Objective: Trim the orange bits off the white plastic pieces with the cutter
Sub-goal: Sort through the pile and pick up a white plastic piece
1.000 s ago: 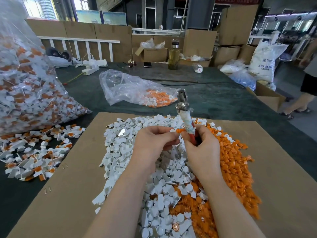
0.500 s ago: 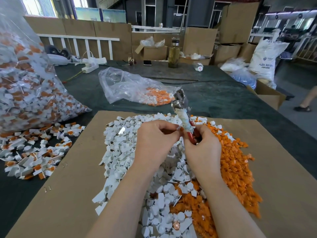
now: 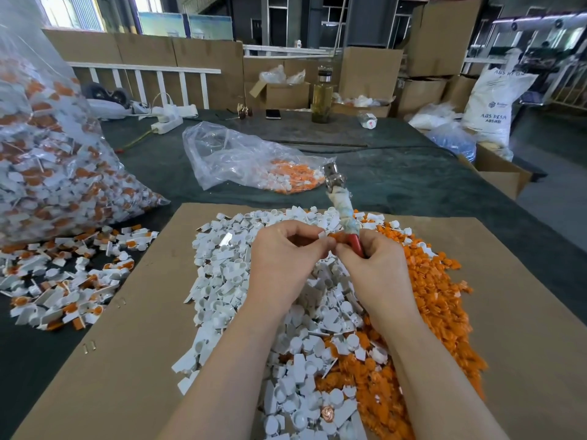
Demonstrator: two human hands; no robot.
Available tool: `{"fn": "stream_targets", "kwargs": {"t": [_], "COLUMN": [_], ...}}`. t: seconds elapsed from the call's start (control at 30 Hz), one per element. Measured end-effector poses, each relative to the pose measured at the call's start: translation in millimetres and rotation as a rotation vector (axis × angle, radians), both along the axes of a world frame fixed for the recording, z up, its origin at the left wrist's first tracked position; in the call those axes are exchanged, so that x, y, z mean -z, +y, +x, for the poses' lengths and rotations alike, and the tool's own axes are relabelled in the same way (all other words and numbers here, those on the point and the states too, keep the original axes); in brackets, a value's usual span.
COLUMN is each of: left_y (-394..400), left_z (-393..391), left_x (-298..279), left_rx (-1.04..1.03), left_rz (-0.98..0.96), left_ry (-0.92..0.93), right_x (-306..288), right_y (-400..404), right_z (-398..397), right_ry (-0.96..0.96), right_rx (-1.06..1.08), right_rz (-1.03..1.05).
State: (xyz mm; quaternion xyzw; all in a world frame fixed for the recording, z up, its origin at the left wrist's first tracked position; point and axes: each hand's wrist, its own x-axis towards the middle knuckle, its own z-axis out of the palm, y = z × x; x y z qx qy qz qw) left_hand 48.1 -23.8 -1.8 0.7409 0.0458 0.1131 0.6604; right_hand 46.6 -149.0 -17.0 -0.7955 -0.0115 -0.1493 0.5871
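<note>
Fingers (image 3: 313, 241) of both hands pinch one orange-tipped white piece (image 3: 330, 237); right hand (image 3: 378, 265) also grips cutter (image 3: 344, 214).

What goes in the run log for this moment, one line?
left hand: pinches orange-and-white piece | right hand: holds cutter, head up | sorted piles on cardboard

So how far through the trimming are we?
Well under way: trimmed white pieces and cut orange bits are heaped on the cardboard. Both hands work one piece; the right hand grips the cutter. Left: loose untrimmed pieces and the big bag.
</note>
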Motion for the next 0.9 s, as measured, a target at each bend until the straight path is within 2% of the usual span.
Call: {"fn": "stream_targets", "kwargs": {"t": [0.33,0.5,0.63,0.73,0.9], "left_y": [2,6,12,13,8], "left_z": [2,2,3,3,1], "left_x": [3,3,2,2,3], "left_rx": [-0.021,-0.016,-0.020,-0.026,-0.032], "left_rz": [-0.025,-0.142,-0.255,-0.242,-0.106], "left_ry": [-0.026,-0.031,-0.033,-0.043,-0.055], "right_x": [-2,-4,-3,-3,-1], "right_y": [5,-2,-15,-13,-1], "right_z": [-1,-1,-1,-1,0], "right_ry": [0.035,0.100,0.150,0.107,-0.057], "right_rx": [0.010,-0.091,-0.182,-0.148,-0.022], "right_rz": [0.028,0.105,0.040,0.008,-0.069]}}
